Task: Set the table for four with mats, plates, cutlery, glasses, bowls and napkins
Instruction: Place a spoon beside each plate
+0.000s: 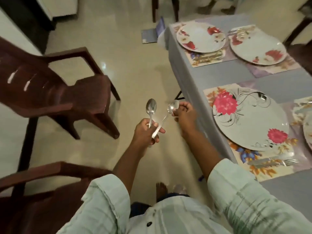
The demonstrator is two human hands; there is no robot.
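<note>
Mats, plates (249, 119) laid on tabletop (219, 76); a fork (287, 161) placed. 2 spoons held: left hand (146, 130) clamped on both handles, right hand (184, 112) fingers pinching 1 bowl. Glasses, bowls, napkins not seen.

Both forearms reached forward from pale rolled-up sleeves at the bottom of the frame toward its centre. The left hand (146, 130), just left of centre, was curled around the handles of two spoons (151, 107), thumb pointing right. The right hand (183, 112), slightly higher and to the right, pinched the bowl of the second spoon (173, 106) between thumb and fingertips, wrist bent, knuckles facing up.
</note>
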